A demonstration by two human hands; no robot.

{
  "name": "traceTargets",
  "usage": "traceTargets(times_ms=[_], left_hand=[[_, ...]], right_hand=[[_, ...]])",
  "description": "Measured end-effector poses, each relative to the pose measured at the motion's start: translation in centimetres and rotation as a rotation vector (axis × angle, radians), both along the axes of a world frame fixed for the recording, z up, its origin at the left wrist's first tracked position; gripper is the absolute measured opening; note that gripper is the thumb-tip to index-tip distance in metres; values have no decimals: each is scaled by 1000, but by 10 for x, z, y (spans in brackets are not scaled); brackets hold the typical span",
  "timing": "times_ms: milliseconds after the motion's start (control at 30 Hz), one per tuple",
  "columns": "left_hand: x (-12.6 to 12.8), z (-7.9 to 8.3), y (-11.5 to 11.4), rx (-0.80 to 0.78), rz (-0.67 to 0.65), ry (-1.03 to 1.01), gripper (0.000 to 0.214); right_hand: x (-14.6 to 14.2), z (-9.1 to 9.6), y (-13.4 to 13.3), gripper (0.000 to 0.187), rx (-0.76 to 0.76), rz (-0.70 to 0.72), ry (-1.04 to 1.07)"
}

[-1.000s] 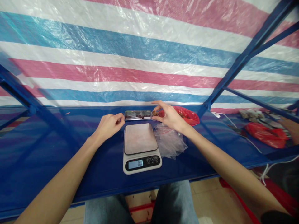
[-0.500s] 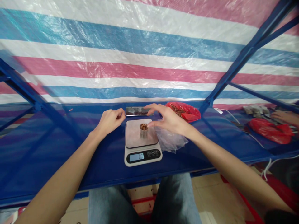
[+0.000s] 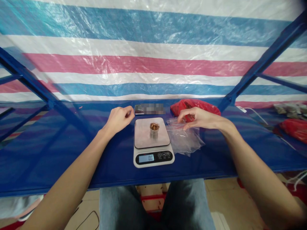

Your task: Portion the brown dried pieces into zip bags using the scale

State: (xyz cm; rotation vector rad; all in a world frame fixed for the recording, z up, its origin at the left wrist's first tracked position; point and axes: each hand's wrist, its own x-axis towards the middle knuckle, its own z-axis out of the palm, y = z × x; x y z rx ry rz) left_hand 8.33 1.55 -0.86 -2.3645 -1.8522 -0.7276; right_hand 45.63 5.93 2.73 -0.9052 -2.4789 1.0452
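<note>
A small clear cup filled with brown, nut-like pieces stands upright on the plate of a white digital scale, its display showing 0.0, at the middle of a blue table. To the right, the person's right hand hovers over a spread of clear plastic bags, its grip released, with thumb and fingers curved and parted; whether the fingertips touch the plastic is impossible to tell. Just behind that hand sits an open red bag with brown pieces inside, partly hidden by the hand. On the other side, the left hand is loosely clenched, fingers curled toward the palm, at the left end of a flat, dark device lying behind the scale; its glossy surface is partly blurred out. A striped plastic sheet in red, white and blue hangs behind the table, framed by slanting blue metal bars. At far right lies a second red bag, cut off by the edge of view, with a white cable nearby. Below the table's front edge, two denim-clad legs show above a tiled floor.
</note>
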Motion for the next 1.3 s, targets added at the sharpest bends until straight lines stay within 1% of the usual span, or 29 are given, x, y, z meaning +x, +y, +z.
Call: traceTargets(times_ms=[100, 233, 433, 533, 633, 700, 733, 833, 900, 967, 1033, 1100, 1167, 1233, 1300], left_hand=[[1, -1, 0, 5, -4, -1, 27], [1, -2, 0, 11, -14, 5, 25], [4, 0, -2, -6, -15, -4, 25], [5, 1, -2, 14, -12, -15, 26], [5, 1, -2, 63, -1, -55, 28], [5, 1, -2, 113, 4, -113, 29], [5, 2, -2, 140, 3, -148, 30], [8, 9, -6, 202, -35, -257, 33], [12, 18, -10, 219, -98, -322, 35], [20, 28, -13, 215, -210, -355, 32], [29, 39, -13, 193, -356, -332, 29], [39, 47, -11, 175, -459, -262, 44], [46, 52, -7, 186, -476, -178, 57], [50, 55, -4, 206, -453, -112, 57], [50, 56, -4, 213, -443, -75, 51]], right_hand=[[4, 1, 3, 37, 8, 5, -60], [4, -5, 6, 36, 7, 46, -124], [5, -6, 6, 37, -21, 47, -128], [6, -3, 4, 38, -8, -15, -65], [8, -2, 4, 40, 39, -143, 64], [9, -4, 6, 38, 111, -233, 153], [10, -5, 7, 37, 173, -279, 189], [7, -11, 8, 28, 419, -412, 243], [1, -13, 5, 19, 558, -474, 263], [-11, -11, -1, 15, 664, -497, 282], [-29, -5, -9, 16, 763, -471, 267], [-51, 3, -18, 18, 846, -398, 212], [-74, 12, -26, 20, 933, -311, 187], [-94, 19, -33, 20, 1011, -224, 194], [-108, 21, -40, 20, 1042, -135, 197]])
